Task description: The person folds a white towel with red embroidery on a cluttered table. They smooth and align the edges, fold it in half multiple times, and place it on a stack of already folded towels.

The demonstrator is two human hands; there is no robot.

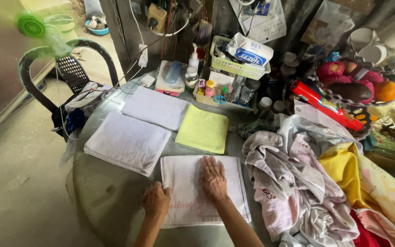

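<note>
On the table [115, 201], centre: white towel [193, 201], flat
Right hand [214, 179]: flat on towel, fingers together
Left hand [155, 200]: pinching towel's left edge
Right of towel: laundry heap [307, 183]

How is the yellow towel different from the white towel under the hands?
The yellow towel is folded small and lies untouched; the white towel is spread wider, with the right hand flat on it and the left hand at its left edge. Both lie flat on the table.
</note>
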